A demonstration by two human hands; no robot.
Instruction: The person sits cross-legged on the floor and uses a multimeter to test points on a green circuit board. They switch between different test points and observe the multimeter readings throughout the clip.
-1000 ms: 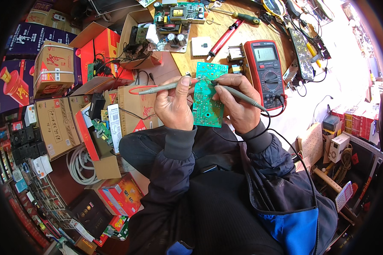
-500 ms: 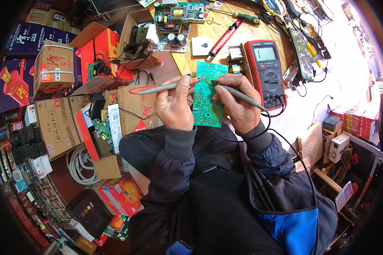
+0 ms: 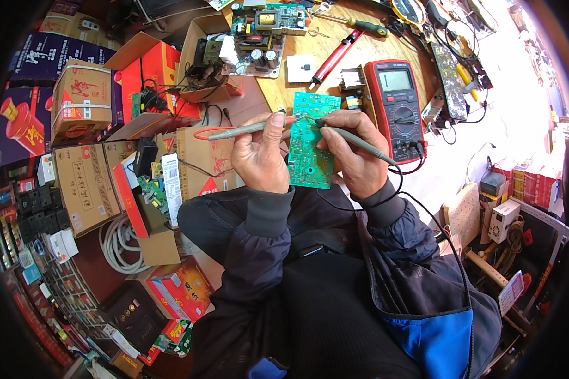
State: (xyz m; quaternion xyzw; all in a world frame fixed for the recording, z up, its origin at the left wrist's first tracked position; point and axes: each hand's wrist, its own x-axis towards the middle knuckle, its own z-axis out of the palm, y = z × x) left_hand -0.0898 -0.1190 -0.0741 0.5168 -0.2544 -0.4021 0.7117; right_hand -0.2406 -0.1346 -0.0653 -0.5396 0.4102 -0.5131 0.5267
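A green circuit board (image 3: 311, 155) is held upright between my hands, its soldered side facing me. My left hand (image 3: 263, 151) is closed on a grey test probe (image 3: 237, 131) with a red lead, and its fingers reach behind the board's left edge. My right hand (image 3: 359, 148) pinches a second grey probe (image 3: 360, 143) with a black lead, beside the board's right edge. Both probe tips come close together near the top of the board; whether they touch the solder points is too small to tell. The red multimeter (image 3: 395, 107) lies just beyond my right hand.
On the wooden table (image 3: 310, 41) are a red desoldering pump (image 3: 337, 57), a green-handled screwdriver (image 3: 370, 28) and another populated circuit board (image 3: 259, 44). Cardboard boxes (image 3: 85, 183) crowd the left side. A black cable (image 3: 446, 237) runs over my right arm.
Almost nothing differs. The whole view has shifted very slightly to the right, while both probes stay near the top of the board.
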